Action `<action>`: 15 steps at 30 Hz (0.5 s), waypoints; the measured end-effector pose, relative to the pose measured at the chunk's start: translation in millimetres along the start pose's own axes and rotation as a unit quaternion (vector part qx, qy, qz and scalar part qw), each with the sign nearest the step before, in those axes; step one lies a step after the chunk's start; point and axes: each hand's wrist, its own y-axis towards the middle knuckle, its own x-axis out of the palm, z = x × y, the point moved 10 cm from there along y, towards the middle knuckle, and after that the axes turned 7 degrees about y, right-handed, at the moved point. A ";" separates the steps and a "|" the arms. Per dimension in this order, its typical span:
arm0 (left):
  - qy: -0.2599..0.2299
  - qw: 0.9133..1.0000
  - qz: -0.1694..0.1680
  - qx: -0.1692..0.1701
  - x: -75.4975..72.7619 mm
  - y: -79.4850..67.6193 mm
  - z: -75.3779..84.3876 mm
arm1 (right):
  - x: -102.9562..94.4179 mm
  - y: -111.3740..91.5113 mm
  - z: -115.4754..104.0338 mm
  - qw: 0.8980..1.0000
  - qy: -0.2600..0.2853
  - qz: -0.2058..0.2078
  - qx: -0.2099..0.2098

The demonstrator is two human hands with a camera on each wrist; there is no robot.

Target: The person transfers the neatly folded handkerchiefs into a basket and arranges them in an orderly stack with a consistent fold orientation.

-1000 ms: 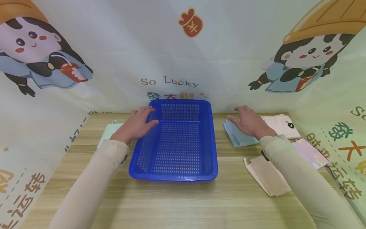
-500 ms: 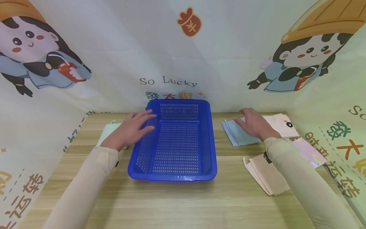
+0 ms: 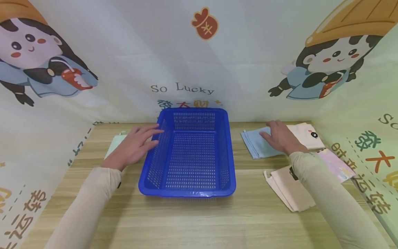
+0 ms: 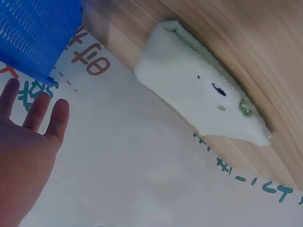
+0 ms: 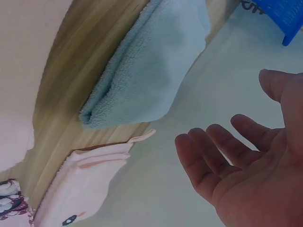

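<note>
In the head view my left hand [image 3: 133, 145] hovers at the left rim of a blue plastic basket [image 3: 186, 193], fingers extended and holding nothing. I cannot tell whether the fingertips touch the rim. Behind that hand lies a pale green folded towel [image 3: 115, 142]; the left wrist view shows a small embroidered face on this towel [image 4: 189, 90]. Over a light blue folded towel [image 3: 256, 143] is my right hand [image 3: 280, 138]. Seen by the right wrist camera, the right hand [image 5: 246, 161] has loosely bent fingers, nothing in them, apart from the blue towel [image 5: 147, 71].
Right of the blue towel lies a pale pink towel [image 3: 306, 135] with an embroidered face. A pink-lilac patterned cloth [image 3: 335, 164] is in front of it, and a beige folded towel [image 3: 289, 190] lies nearer. Printed fabric walls [image 3: 255, 41] border the wooden table [image 3: 186, 224].
My left hand has drawn back leftward and nearer from over the basket's left side. The right hand has shifted right and slightly lower above the blue towel. Basket and towels have stayed put.
</note>
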 end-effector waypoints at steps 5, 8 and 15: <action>-0.014 1.000 0.005 -0.009 3.7 -5.6 -5.6 | 5.5 -0.1 12.2 1.000 0.014 -0.009 0.022; -0.020 1.000 0.003 -0.013 7.4 -7.3 -8.2 | 9.0 -0.3 19.5 0.999 0.020 -0.019 0.040; -0.029 0.999 0.007 -0.014 12.8 -12.0 -11.0 | 14.9 0.5 32.9 0.998 0.015 -0.023 0.057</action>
